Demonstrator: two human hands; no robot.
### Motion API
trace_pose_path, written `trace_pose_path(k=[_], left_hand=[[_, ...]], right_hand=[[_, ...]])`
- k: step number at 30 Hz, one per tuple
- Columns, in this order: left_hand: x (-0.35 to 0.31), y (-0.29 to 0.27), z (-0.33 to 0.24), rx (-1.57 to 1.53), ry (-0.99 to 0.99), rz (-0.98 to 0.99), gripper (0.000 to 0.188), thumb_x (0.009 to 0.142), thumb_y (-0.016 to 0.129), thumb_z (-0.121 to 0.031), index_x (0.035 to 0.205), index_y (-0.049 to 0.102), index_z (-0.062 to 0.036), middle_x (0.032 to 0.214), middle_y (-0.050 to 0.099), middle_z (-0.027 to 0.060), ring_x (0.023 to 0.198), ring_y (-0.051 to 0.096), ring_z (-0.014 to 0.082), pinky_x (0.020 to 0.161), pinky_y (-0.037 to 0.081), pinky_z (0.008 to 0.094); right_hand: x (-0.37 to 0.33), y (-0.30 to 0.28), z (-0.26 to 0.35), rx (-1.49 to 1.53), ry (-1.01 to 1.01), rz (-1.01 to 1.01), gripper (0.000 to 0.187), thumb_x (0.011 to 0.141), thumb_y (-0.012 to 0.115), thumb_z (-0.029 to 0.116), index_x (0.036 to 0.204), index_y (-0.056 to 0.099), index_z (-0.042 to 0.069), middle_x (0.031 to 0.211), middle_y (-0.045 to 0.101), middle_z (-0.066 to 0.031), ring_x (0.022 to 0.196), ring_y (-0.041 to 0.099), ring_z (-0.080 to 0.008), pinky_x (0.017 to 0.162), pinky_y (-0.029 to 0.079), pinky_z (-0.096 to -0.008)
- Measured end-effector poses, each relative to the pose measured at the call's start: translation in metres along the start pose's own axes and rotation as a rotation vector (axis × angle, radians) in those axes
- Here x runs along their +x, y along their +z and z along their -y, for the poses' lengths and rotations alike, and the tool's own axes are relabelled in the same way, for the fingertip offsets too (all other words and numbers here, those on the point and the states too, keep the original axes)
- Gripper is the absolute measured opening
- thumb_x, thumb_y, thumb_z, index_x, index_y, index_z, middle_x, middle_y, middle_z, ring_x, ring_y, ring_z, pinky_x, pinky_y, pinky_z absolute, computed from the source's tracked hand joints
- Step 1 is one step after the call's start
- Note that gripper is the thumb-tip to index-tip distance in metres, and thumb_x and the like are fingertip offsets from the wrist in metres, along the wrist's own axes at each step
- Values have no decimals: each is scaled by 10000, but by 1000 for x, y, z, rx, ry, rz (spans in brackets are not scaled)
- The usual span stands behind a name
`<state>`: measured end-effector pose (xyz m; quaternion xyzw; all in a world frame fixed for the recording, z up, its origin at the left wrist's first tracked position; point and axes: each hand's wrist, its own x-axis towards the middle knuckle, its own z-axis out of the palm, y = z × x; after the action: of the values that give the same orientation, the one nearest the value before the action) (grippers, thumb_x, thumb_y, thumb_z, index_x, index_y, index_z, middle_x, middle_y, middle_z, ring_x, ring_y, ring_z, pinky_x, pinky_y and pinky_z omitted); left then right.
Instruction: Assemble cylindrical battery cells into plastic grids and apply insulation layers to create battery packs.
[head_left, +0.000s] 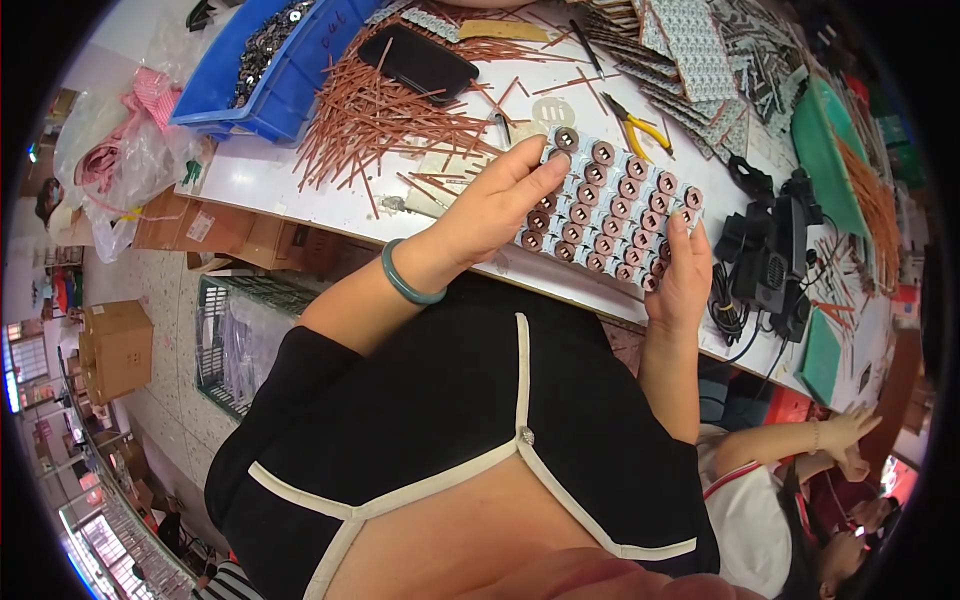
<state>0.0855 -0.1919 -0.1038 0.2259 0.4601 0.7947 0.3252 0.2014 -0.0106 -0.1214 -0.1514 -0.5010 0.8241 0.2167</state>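
Note:
Between my two hands I hold a pale panel [612,208] set with rows of round brown parts, tilted above the table's front edge. My left hand [510,195] pinches its left end, thumb on top. My right hand [684,265] grips the right end, with the thumb along the edge and the other fingers mostly hidden beneath. Just beyond the panel lie yellow-handled pliers [640,130] on the white table [290,185]. A pile of thin reddish-brown strips [375,115] spreads to the left, with a black phone [418,63] on it.
A blue bin [255,75] of small dark metal parts stands at the far left. Flat patterned sheets [690,60] are stacked at the back right. Black power adapters with cables [765,255] and a green tray [828,150] sit at the right. A co-worker's hand [845,432] shows lower right.

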Motion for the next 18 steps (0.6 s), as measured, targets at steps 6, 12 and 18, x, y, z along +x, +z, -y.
trace_pose_path(k=[6, 12, 18], left_hand=[[-1, 5, 9, -125, 84, -132, 264, 969, 480, -129, 1211, 478, -22, 1089, 600, 47, 963, 574, 110, 841, 484, 279], [-15, 5, 4, 108, -180, 82, 647, 733, 757, -35, 1294, 435, -17, 1131, 584, 57, 1035, 563, 153, 930, 448, 311], [7, -28, -35, 414, 125, 183, 308, 930, 530, -206, 1178, 492, -29, 971, 567, 30, 840, 525, 93, 720, 420, 221]], right_hand=[[4, -10, -6, 182, -71, 304, 668, 845, 654, 250, 1361, 314, -4, 1257, 503, -137, 1120, 530, -229, 929, 458, -381], [0, 21, -1, -73, -8, 209, 453, 836, 607, 18, 1261, 457, -30, 1182, 577, -100, 1078, 549, -160, 925, 422, -285], [11, -5, 54, -724, 62, 688, 366, 784, 636, 37, 1130, 545, -42, 1020, 611, -47, 882, 557, -98, 766, 434, -232]])
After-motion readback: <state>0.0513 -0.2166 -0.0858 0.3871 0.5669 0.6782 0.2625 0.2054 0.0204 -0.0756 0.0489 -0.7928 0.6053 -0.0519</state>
